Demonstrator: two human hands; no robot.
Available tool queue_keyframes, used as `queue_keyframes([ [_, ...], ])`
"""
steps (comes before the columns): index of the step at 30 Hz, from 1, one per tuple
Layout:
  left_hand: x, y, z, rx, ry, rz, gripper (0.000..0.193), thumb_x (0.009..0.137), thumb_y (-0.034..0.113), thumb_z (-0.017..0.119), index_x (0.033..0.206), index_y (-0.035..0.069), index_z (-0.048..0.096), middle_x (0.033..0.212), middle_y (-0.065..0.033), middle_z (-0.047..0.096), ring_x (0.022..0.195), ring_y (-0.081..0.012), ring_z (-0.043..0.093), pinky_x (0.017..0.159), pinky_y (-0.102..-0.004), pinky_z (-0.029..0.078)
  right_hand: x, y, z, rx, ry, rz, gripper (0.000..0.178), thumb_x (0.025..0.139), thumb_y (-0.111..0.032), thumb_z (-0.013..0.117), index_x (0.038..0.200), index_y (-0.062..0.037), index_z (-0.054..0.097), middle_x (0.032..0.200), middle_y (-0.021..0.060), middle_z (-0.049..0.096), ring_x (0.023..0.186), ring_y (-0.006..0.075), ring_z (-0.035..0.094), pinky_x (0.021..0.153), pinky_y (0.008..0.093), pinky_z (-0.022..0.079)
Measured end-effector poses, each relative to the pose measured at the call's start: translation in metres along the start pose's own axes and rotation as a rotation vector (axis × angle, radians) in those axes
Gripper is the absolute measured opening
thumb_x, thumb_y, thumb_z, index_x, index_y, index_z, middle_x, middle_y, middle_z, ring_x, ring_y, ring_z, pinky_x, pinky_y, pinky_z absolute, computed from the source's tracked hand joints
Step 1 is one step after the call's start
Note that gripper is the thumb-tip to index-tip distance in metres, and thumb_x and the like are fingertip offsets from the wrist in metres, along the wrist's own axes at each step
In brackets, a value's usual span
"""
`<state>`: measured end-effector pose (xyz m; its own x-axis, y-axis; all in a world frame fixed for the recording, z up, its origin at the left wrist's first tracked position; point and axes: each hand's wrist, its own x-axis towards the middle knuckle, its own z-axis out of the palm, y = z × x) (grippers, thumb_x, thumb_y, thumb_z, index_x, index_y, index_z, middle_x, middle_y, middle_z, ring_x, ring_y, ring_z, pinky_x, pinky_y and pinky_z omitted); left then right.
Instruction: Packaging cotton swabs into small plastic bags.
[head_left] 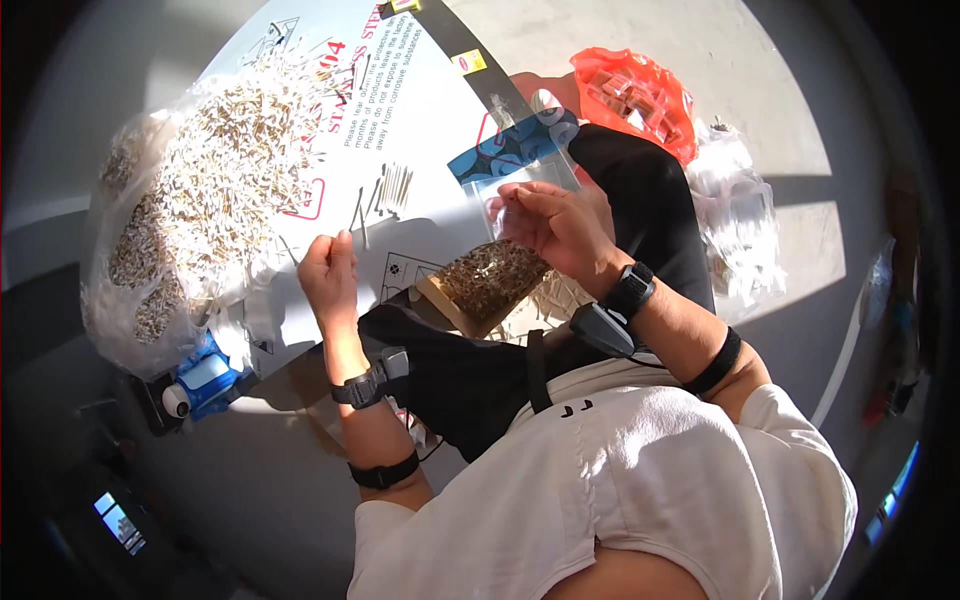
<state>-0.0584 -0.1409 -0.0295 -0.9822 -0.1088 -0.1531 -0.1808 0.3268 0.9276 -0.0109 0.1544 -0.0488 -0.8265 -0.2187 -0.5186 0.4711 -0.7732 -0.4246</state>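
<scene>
My right hand (560, 220) pinches a small clear plastic bag (487, 192) above my lap. My left hand (328, 265) is closed over the table's near edge; whatever its fingers hold, if anything, is hidden. A thin dark stick (289, 249) lies close to its knuckles. Beyond, a short row of pale thin sticks (396, 190) lies side by side on the white printed sheet (430, 130), with a few darker sticks next to it. At left, a large heap of thin pale sticks (235, 165) with dark ends spills from a clear plastic bag (100, 270).
Between my legs is an open box (450, 303) full of brown bits, with pale sticks (550, 303) beside it. A red bag (640, 105) of small reddish blocks and clear plastic bags (740, 220) are at right. A blue-and-white container (207, 380) is at lower left.
</scene>
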Motion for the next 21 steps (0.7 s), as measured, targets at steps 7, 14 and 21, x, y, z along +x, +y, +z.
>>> queue_keyframes([
  [7,-0.047,0.037,0.123,-0.376,-0.286,-0.246,0.016,0.087,0.012,0.070,0.088,-0.003,0.070,0.070,-0.0024,0.063,0.054,-0.0046,0.050,0.048,-0.0177,0.037,-0.010,-0.005,-0.012,-0.031,0.000,-0.062,0.019,0.100,-0.011,0.049,0.109,0.0024,0.059,0.106,0.0147,0.068,0.098,0.0242,0.068,0.083,0.0333,0.057],
  [14,-0.052,0.038,0.159,-0.322,-0.206,-0.257,0.012,0.082,0.001,0.069,0.073,0.000,0.063,0.062,-0.0002,0.057,0.044,-0.0041,0.044,0.041,-0.0181,0.030,-0.008,-0.011,-0.041,-0.427,0.260,-0.356,0.019,0.090,-0.012,0.066,0.101,0.0027,0.062,0.090,0.0070,0.068,0.076,0.0111,0.063,0.068,0.0239,0.051],
  [21,-0.054,0.034,0.190,-0.085,-0.200,-0.120,0.015,0.080,0.001,0.072,0.070,0.001,0.062,0.064,0.0012,0.058,0.054,-0.0033,0.046,0.049,-0.0186,0.033,-0.018,-0.029,-0.038,-0.824,0.117,-0.455,0.016,0.081,-0.012,0.074,0.083,0.0019,0.066,0.072,0.0030,0.065,0.069,0.0053,0.056,0.059,0.0232,0.045],
])
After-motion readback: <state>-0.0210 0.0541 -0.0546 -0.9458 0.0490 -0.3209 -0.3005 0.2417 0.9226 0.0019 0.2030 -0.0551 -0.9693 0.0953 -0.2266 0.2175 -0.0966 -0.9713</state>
